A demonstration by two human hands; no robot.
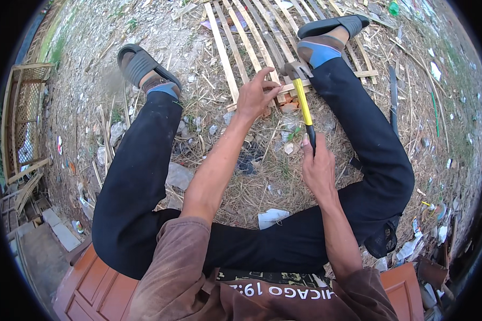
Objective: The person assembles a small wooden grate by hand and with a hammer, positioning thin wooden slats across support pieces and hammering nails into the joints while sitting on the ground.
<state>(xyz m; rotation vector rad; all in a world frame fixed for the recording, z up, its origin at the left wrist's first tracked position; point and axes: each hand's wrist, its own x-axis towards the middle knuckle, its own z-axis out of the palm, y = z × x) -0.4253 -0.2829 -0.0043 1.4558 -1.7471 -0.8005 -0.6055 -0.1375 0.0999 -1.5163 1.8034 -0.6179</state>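
Observation:
My right hand is wrapped round the black grip of a claw hammer with a yellow shaft. The steel hammer head is up by the near end of a slatted wooden panel, close to my right leg. Over the panel's near crosspiece is my left hand, its index finger raised and the thumb and other fingertips drawn together at the wood. Whatever those fingertips pinch is too small to make out. Pieces of orange-red brick lie under the crosspiece.
My right sandal rests on the slats; the left sandal is on the littered ground. A long dark blade lies right of my right leg. Under me is a reddish-brown panelled board. A wooden lattice frame stands far left.

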